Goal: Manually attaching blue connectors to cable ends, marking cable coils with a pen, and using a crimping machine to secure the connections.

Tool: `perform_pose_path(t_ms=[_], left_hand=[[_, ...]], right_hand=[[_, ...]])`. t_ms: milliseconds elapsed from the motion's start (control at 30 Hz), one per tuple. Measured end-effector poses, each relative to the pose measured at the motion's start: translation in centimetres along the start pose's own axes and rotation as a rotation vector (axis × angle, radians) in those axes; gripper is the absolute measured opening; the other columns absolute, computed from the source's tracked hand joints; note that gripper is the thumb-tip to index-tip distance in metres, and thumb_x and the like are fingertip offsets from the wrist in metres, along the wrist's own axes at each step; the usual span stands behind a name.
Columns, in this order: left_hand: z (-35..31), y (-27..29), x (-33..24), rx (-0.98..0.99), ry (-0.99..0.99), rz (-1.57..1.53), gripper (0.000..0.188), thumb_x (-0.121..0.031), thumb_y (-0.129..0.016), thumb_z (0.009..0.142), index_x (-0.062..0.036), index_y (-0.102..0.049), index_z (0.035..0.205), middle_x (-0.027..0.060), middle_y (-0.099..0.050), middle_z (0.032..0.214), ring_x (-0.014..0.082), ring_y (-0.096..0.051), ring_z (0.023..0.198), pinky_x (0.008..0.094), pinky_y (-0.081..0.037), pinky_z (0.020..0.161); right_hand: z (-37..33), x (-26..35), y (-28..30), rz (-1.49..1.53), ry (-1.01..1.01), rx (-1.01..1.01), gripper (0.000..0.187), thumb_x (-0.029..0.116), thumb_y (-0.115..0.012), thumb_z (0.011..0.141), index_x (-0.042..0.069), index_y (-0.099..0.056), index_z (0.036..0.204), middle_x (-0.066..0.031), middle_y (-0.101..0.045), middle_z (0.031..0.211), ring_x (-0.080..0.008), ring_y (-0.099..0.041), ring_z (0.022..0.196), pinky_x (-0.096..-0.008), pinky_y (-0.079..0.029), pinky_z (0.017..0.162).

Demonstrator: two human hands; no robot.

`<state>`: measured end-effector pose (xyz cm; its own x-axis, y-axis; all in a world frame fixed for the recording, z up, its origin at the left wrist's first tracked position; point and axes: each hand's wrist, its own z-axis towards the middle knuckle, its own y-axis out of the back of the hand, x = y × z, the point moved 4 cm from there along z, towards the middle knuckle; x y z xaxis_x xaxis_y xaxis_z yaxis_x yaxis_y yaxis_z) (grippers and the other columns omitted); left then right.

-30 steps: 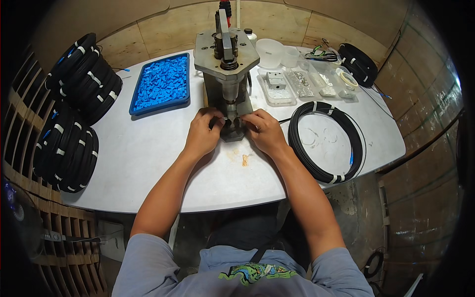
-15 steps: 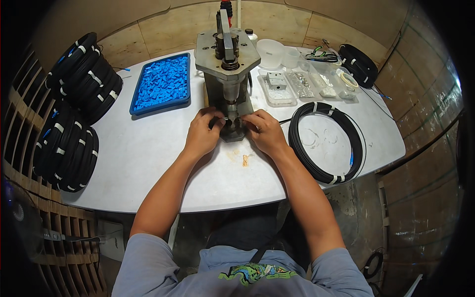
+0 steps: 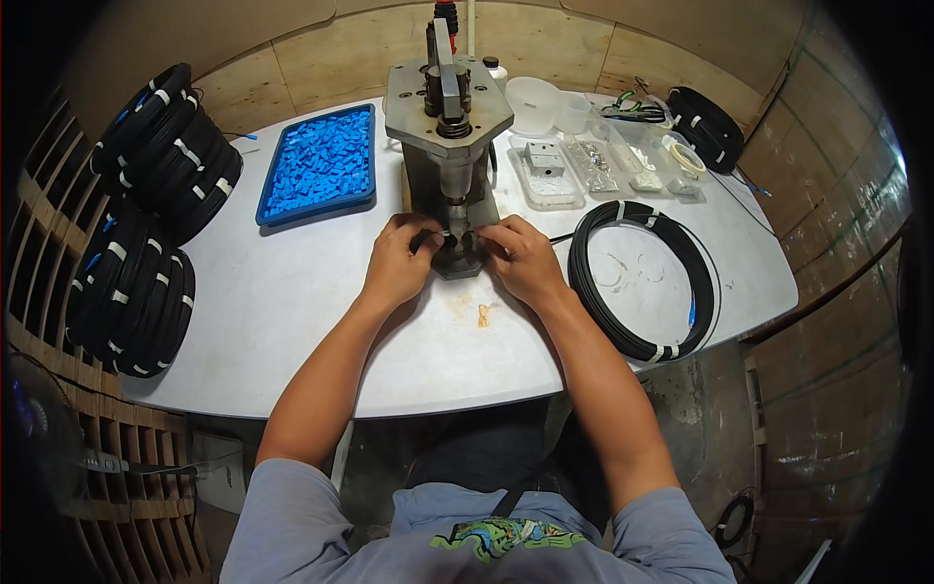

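A grey metal bench press [image 3: 452, 136] stands on the table in front of me, its ram lowered close to the small die at its base. My left hand [image 3: 397, 261] is at the left of the die, thumb and fingers pinched together; what they hold is too small to make out. On the other side, my right hand [image 3: 525, 261] is closed beside the die with the fingers bent inward. A black cable [image 3: 561, 237] runs into this hand from a large black cable coil [image 3: 582, 277] lying to the right. My fingers hide the cable's end.
A blue tray [image 3: 265, 219] full of small blue parts is at the left. Stacked black cable coils [image 3: 175, 146] stand beyond it. Clear boxes [image 3: 550, 200] of small parts, plastic cups [image 3: 531, 105] and another coil [image 3: 705, 131] sit at the back right. An orange scrap [image 3: 484, 315] lies near the press.
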<state>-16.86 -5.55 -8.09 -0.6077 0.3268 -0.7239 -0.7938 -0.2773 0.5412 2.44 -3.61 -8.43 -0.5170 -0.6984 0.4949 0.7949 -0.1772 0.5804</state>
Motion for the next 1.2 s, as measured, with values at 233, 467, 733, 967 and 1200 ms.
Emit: perform_pose_path(t_ms=[233, 467, 733, 967, 1200], left_hand=[[-0.17, -0.02, 0.29, -0.024, -0.028, 0.040, 0.015, -0.013, -0.064, 0.081, -0.0060, -0.069, 0.094, 0.0152, -0.059, 0.109, 0.0302, -0.058, 0.102, 0.0362, -0.051, 0.081], [-0.26, -0.37, 0.76, -0.062, -0.074, 0.104, 0.017, -0.013, -0.066, 0.081, -0.0056, -0.069, 0.096, 0.0165, -0.054, 0.120, 0.0297, -0.057, 0.105, 0.0336, -0.049, 0.078], [-0.29, -0.47, 0.73, -0.083, -0.074, 0.091, 0.016, -0.013, -0.065, 0.082, -0.0051, -0.069, 0.095, 0.0158, -0.055, 0.115, 0.0301, -0.056, 0.104, 0.0345, -0.049, 0.081], [-0.27, -0.49, 0.44, -0.099, -0.094, 0.071, 0.014, -0.012, -0.065, 0.081, -0.0050, -0.068, 0.093, 0.0138, -0.058, 0.108, 0.0294, -0.057, 0.102, 0.0345, -0.049, 0.082], [-0.23, -0.31, -0.07, -0.087, -0.108, 0.086, 0.014, -0.011, -0.065, 0.081, -0.0042, -0.068, 0.093, 0.0148, -0.059, 0.109, 0.0302, -0.057, 0.103, 0.0356, -0.048, 0.085]], right_hand=[[0.09, -0.06, -0.14, -0.010, -0.001, -0.002, 0.022, 0.004, -0.068, 0.073, 0.011, -0.069, 0.095, -0.0082, -0.062, 0.085, -0.0273, -0.063, 0.076, -0.0348, -0.052, 0.068], [0.21, -0.11, -0.16, -0.010, -0.011, 0.012, 0.023, 0.004, -0.068, 0.073, 0.011, -0.069, 0.095, -0.0081, -0.062, 0.085, -0.0273, -0.063, 0.077, -0.0347, -0.052, 0.068], [0.15, 0.16, -0.08, -0.032, 0.008, 0.021, 0.024, -0.001, -0.067, 0.074, 0.007, -0.068, 0.096, -0.0084, -0.064, 0.088, -0.0253, -0.065, 0.077, -0.0325, -0.053, 0.068], [0.02, -0.04, 0.02, -0.018, -0.003, 0.037, 0.027, -0.002, -0.067, 0.073, 0.009, -0.068, 0.098, -0.0085, -0.064, 0.089, -0.0256, -0.065, 0.077, -0.0322, -0.053, 0.069], [-0.03, -0.23, -0.02, -0.010, -0.020, 0.020, 0.024, 0.003, -0.069, 0.073, 0.012, -0.070, 0.095, -0.0080, -0.063, 0.087, -0.0268, -0.063, 0.077, -0.0346, -0.052, 0.069]])
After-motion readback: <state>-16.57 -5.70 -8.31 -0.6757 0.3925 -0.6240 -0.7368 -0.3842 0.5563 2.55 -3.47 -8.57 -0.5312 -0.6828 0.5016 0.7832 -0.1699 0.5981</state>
